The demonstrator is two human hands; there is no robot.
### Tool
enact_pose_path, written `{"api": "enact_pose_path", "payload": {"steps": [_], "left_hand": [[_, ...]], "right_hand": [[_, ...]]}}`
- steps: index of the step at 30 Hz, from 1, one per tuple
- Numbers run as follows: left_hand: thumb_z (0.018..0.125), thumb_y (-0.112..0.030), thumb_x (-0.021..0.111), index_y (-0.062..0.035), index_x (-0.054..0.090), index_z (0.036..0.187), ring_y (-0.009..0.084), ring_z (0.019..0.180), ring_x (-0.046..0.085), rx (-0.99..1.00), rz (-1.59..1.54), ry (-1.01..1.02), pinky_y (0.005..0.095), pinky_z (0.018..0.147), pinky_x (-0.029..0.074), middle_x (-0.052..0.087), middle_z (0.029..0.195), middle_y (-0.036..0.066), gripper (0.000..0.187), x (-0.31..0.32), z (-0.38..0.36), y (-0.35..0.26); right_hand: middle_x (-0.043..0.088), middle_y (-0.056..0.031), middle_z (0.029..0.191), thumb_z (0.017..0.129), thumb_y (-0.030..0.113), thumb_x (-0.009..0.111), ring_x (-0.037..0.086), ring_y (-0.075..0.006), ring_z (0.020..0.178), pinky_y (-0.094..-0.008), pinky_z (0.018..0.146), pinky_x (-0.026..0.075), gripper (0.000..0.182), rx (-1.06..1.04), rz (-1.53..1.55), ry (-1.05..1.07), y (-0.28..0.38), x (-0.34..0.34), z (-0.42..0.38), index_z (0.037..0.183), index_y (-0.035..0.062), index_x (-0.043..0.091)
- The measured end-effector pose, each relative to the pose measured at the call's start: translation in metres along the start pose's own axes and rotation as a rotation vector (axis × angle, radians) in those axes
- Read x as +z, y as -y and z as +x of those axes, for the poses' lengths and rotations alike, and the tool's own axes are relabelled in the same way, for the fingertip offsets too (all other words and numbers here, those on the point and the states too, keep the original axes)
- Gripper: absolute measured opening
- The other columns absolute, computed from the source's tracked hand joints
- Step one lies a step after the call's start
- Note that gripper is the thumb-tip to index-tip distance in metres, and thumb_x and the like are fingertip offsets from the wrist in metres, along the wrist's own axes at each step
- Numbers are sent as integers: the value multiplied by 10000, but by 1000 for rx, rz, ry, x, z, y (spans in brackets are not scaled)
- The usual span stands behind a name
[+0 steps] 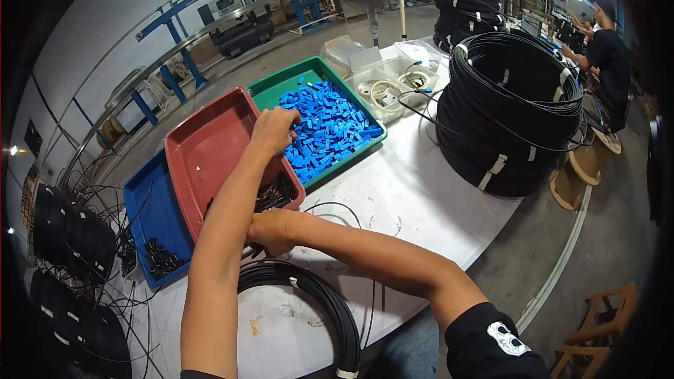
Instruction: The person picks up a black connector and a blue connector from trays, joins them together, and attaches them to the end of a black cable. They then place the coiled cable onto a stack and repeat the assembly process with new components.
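Head view: left hand [276,130] held at blue pieces [326,130] in green tray [282,81], right of red tray [210,130]; fingers curled, grip hidden. Right hand [272,231] held by red tray's near edge, finger opening and hold hidden. Coil [324,295] laid on counter [400,193], nearer than red tray.

My trays: green [261,90], red [210,137], dark blue [160,210]. Small parts [326,130] bright blue. My sleeve [484,340] black, white print.
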State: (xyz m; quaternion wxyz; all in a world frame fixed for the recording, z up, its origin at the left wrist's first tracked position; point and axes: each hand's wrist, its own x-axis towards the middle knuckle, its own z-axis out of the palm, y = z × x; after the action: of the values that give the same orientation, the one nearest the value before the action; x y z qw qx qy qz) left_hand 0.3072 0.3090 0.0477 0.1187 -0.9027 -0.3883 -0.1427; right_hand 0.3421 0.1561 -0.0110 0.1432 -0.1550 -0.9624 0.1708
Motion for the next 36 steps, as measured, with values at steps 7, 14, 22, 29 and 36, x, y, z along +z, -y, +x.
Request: {"api": "enact_pose_path", "payload": {"steps": [7,14,22,29,36], "left_hand": [[740,-112,812,-113,744,1044,302,875,675,-73,-426,-54,413,810,528,731,917,123,311,-1,-5,18],[788,-13,702,-33,725,1027,180,899,711,-16,-730,-73,301,824,548,748,955,109,241,-12,2,20],[732,-30,807,-15,739,884,110,765,697,-23,-903,-58,262,741,551,749,809,65,167,-5,9,31],[771,3,779,-15,591,886,170,944,693,143,-1221,-176,305,843,553,721,1064,176,221,-6,0,27],[913,-111,723,-51,562,1275,186,802,705,-41,-1689,-256,288,734,575,718,951,136,401,-68,-68,8]], "right_hand": [[706,-227,972,691,54,703,694,-408,955,-480,819,568,265,213,-69,17,20,-11,-10,954,52,733],[691,-252,948,715,26,671,691,-415,933,-484,800,563,172,205,19,7,18,2,-5,883,4,698],[696,-242,903,706,12,664,693,-413,906,-484,787,561,191,196,111,-27,14,5,-8,894,6,700],[693,-228,861,745,102,696,688,-414,840,-499,744,557,255,171,118,-51,9,7,-9,987,25,676],[695,-217,804,788,74,677,690,-391,787,-474,716,546,218,138,146,-46,9,3,-13,1000,29,695]]}}
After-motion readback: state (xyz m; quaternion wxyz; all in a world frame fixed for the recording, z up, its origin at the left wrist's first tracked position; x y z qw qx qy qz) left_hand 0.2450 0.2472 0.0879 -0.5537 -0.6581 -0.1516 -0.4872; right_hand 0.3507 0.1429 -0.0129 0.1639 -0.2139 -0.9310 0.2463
